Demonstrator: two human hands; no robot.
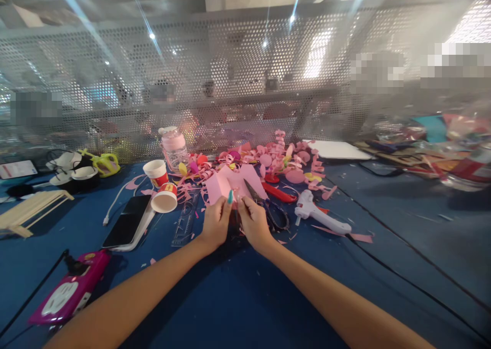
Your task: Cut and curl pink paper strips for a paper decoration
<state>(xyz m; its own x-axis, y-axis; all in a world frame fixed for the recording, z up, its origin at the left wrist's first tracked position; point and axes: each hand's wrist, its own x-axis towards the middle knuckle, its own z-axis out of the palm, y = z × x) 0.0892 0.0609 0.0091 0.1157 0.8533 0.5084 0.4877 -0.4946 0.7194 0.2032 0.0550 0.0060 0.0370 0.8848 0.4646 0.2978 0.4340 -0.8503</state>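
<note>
My left hand and my right hand are close together in front of me, fingers closed and thumbs up. Between their fingertips is a small piece of pink paper, mostly hidden. Something teal shows at my left thumb tip; I cannot tell if it is a nail or an object. Just beyond lies pink paper. Scissors with black handles lie beside my right hand, blades pointing away. A red-handled tool and a white glue gun lie farther right. A clear stencil ruler is left of my left hand.
Pink paper discs and curls are heaped behind. To the left are paper cups, a bottle, a phone, a magenta power strip and a wooden stick rack. The glue gun's cord crosses the right.
</note>
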